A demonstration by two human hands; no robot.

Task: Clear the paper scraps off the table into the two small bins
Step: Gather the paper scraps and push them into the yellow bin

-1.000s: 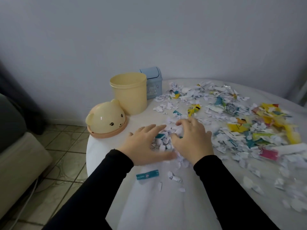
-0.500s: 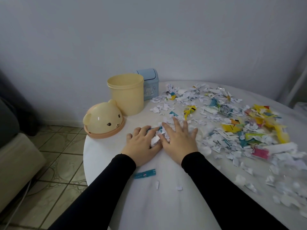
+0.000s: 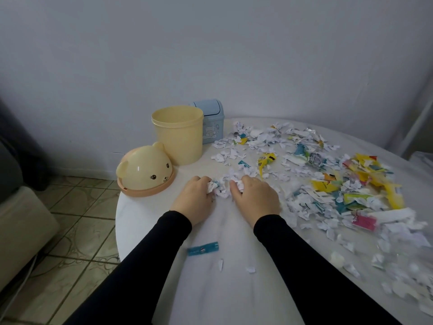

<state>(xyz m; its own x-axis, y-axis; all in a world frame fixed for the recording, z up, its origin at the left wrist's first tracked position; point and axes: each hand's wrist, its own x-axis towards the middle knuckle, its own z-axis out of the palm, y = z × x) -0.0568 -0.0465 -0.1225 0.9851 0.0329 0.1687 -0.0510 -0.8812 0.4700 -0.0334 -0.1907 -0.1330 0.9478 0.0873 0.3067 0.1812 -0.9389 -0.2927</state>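
Note:
Torn paper scraps (image 3: 328, 174), white with yellow, teal and pink bits, cover the right half of the round white table (image 3: 145, 221). My left hand (image 3: 195, 199) and my right hand (image 3: 254, 198) lie side by side on the table, fingers curled round a small clump of white scraps (image 3: 222, 187) gathered between them. An open yellow bin (image 3: 178, 134) stands at the back left, with a small blue bin (image 3: 212, 120) with a swing lid behind it.
The yellow bear-shaped lid (image 3: 146, 173) lies on the table left of my hands. A teal strip (image 3: 203, 248) and a few white bits (image 3: 234, 266) lie near the front. The table edge drops to a tiled floor (image 3: 70, 231) on the left.
Both hands went from flat with spread fingers to curled, bunching the scraps between them into a clump. The camera view shifted slightly.

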